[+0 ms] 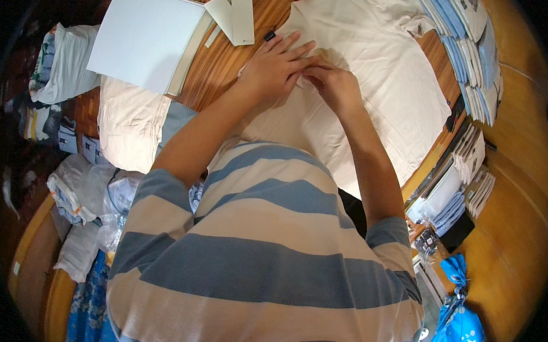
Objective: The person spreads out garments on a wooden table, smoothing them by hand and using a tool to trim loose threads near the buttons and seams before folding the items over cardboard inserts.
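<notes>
A cream shirt (384,78) lies spread over the wooden table in front of me, slightly creased. My left hand (276,69) rests on its left part, fingers stretched and apart, the thumb side close to my right hand. With bent fingers, my right hand (337,87) pinches a bit of the shirt's cloth, and the fingertips of both hands meet there. What lies right under the fingertips is hidden. By the left fingertips shows a small black tag (269,35).
White card sheets (148,37) are stacked at the left, beside narrow white cards (241,20). Below them lies a folded cream garment (131,123). Folded blue and white shirts (475,51) are piled along the right edge. Wrapped clothes (78,188) sit lower left, a blue bundle (458,329) lower right.
</notes>
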Demonstrator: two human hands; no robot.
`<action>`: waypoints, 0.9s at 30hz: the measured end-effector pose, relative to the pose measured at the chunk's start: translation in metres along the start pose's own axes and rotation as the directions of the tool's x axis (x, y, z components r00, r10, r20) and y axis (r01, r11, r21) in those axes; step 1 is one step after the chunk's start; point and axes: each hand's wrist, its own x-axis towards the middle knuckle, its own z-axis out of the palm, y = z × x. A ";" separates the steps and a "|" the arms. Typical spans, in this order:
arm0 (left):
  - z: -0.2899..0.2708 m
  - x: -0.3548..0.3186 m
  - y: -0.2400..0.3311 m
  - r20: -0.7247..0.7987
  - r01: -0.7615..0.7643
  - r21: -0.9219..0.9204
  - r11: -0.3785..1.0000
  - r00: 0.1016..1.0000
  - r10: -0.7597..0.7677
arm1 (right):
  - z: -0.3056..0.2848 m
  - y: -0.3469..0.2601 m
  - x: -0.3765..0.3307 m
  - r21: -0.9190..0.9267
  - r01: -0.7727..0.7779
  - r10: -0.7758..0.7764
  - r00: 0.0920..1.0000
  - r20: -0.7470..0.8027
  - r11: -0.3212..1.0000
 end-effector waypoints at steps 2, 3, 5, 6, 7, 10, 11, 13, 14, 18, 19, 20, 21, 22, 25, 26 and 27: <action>0.000 0.000 -0.001 -0.001 -0.003 0.006 1.000 1.000 0.003 | -0.007 -0.006 0.000 -0.024 0.002 -0.002 1.000 0.012 1.000; 0.001 0.000 -0.001 0.002 -0.003 0.003 1.000 1.000 0.003 | -0.005 -0.003 -0.001 -0.028 -0.007 0.008 1.000 0.024 1.000; 0.001 0.000 0.000 -0.003 -0.004 0.000 1.000 1.000 0.004 | 0.000 0.004 -0.003 -0.038 -0.026 0.028 0.999 0.047 0.999; 0.001 0.000 0.000 -0.009 -0.005 0.001 1.000 1.000 0.005 | 0.000 0.004 -0.003 -0.042 -0.024 0.026 0.998 0.056 0.999; 0.002 0.000 0.000 -0.015 -0.007 0.002 1.000 1.000 0.007 | 0.000 0.005 -0.002 -0.045 -0.022 0.025 0.998 0.064 0.999; 0.005 -0.001 -0.002 0.000 -0.005 0.020 1.000 1.000 0.005 | -0.001 0.004 0.001 -0.072 -0.033 0.041 0.992 0.122 0.997; 0.007 -0.001 -0.003 -0.004 -0.008 0.034 0.999 1.000 0.008 | -0.001 0.004 0.002 -0.084 -0.040 0.052 0.988 0.146 0.996; 0.009 0.000 -0.004 -0.009 -0.024 0.057 0.998 1.000 0.025 | -0.001 0.009 0.004 -0.038 -0.029 0.034 0.988 0.150 0.999; 0.010 0.000 -0.005 -0.014 -0.031 0.052 0.998 0.999 0.031 | -0.001 0.010 0.004 -0.015 -0.024 0.026 0.988 0.152 1.000; 0.010 -0.002 -0.007 -0.010 -0.030 0.057 0.998 0.999 0.031 | -0.012 0.004 0.007 0.086 -0.062 0.052 0.991 0.121 0.994; 0.010 -0.002 -0.007 -0.001 -0.033 0.061 0.998 0.999 0.033 | -0.007 0.006 0.005 0.108 -0.051 0.045 0.997 0.063 0.993; 0.010 -0.001 -0.007 -0.007 -0.032 0.060 0.998 0.999 0.032 | -0.003 0.008 0.004 0.129 -0.039 0.039 0.999 0.004 0.991; 0.011 -0.001 -0.006 -0.012 -0.031 0.059 0.998 0.999 0.032 | 0.000 0.007 0.003 0.081 -0.027 0.026 1.000 0.014 0.996; 0.011 0.000 -0.006 -0.016 -0.031 0.058 0.998 0.999 0.032 | 0.002 0.006 0.003 0.033 -0.014 0.014 1.000 0.023 0.999; 0.010 -0.001 -0.006 -0.021 -0.010 0.040 0.999 1.000 0.011 | 0.007 0.005 -0.001 0.004 0.048 -0.048 0.997 -0.064 0.999; 0.009 -0.001 -0.005 -0.028 -0.019 0.030 0.999 0.999 0.020 | 0.008 0.005 -0.002 0.012 0.073 -0.072 0.991 -0.112 0.997; 0.009 -0.002 -0.005 -0.034 -0.026 0.022 0.999 0.999 0.027 | 0.011 0.005 -0.005 0.034 0.055 -0.050 0.991 -0.126 0.998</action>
